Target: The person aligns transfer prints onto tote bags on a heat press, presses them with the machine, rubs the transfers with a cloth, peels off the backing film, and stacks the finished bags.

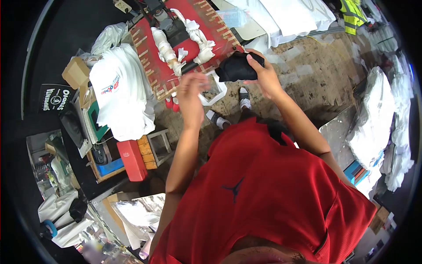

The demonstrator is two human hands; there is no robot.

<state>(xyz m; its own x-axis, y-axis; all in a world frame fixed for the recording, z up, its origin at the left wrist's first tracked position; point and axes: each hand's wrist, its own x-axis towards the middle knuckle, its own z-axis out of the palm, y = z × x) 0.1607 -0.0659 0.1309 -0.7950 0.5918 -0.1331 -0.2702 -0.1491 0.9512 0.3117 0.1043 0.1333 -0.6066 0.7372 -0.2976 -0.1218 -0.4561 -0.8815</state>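
My right hand (263, 72) is closed around a black, rounded item that looks like soft fabric (237, 67), near the corner of the red board. Its exact kind is hard to make out. My left hand (193, 88) hovers to the left of that item, apart from it, at the board's front edge; motion smears its fingers. Beyond the hands, a machine (177, 33) with two handles wrapped in white material stands on the red board (143, 48). A white strip-like frame (216, 93) shows below, between my hands.
White printed shirts (121, 88) are piled at the left, above a red box (132, 160) and a wooden stool (159, 147). White sheets (294, 17) cover a surface at the back right. Plastic-wrapped bundles (373, 119) stand at the right. My feet are on the worn floor (299, 92).
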